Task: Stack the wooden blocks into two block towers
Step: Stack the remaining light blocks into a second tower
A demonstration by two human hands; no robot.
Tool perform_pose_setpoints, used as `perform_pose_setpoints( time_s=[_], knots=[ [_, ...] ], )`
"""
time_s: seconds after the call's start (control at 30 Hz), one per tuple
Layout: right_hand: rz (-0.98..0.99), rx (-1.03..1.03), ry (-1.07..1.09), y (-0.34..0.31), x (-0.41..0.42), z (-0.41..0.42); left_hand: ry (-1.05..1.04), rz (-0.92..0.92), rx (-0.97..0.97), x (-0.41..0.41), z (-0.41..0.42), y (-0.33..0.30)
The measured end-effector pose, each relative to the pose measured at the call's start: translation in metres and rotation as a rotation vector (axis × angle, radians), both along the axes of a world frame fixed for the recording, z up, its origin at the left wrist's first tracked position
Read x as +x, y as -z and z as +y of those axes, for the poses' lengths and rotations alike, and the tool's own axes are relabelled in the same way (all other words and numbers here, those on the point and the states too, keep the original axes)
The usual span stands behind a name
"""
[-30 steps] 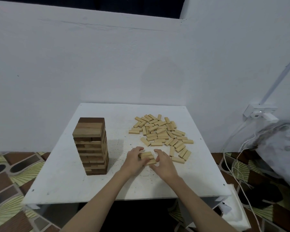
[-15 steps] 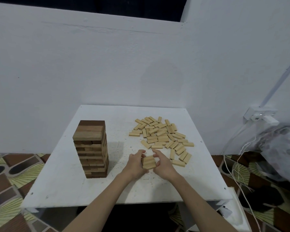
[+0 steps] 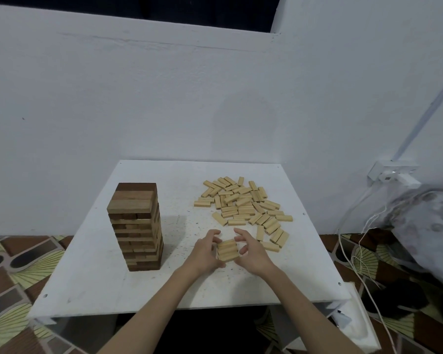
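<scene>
A tall tower of dark wooden blocks (image 3: 136,226) stands on the left of the white table (image 3: 87,282). Several loose light wooden blocks (image 3: 243,206) lie in a flat pile at the back right. Near the table's front middle, a small row of three light blocks (image 3: 227,249) lies flat, side by side. My left hand (image 3: 204,254) cups its left end with curled fingers and thumb. My right hand (image 3: 252,254) curls round its right end, the index finger raised a little above the blocks.
A wall socket (image 3: 391,175) with white cables (image 3: 353,251) hangs to the right of the table. A grey patterned cloth bundle (image 3: 425,226) lies beyond it. Patterned floor shows on both sides. White walls close the back.
Both hands turned and squared the small set of light blocks, then set it flat on the table. Their fingers have loosened slightly around it. The tower and pile are unchanged.
</scene>
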State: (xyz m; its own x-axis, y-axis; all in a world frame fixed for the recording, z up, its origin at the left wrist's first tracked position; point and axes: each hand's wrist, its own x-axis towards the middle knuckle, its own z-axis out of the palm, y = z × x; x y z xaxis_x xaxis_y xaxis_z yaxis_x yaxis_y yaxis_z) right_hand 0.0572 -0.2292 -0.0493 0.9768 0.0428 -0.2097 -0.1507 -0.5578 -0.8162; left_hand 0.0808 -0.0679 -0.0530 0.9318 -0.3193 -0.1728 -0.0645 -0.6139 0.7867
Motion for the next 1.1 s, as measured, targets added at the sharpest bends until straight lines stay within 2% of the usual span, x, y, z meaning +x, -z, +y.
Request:
perform_pose_setpoints(
  time_s=[0.43, 0.7, 1.1],
  knots=[
    [-0.040, -0.092, 0.012, -0.006, -0.034, -0.059, 0.123, -0.022, -0.039, -0.025, -0.049, 0.003],
    [0.007, -0.032, 0.092, -0.007, -0.044, -0.092, 0.154, -0.041, -0.053, -0.034, -0.085, 0.003],
    [0.013, 0.041, 0.180, -0.004, -0.046, -0.098, 0.106, -0.036, -0.082, -0.036, -0.095, 0.004]
  ],
)
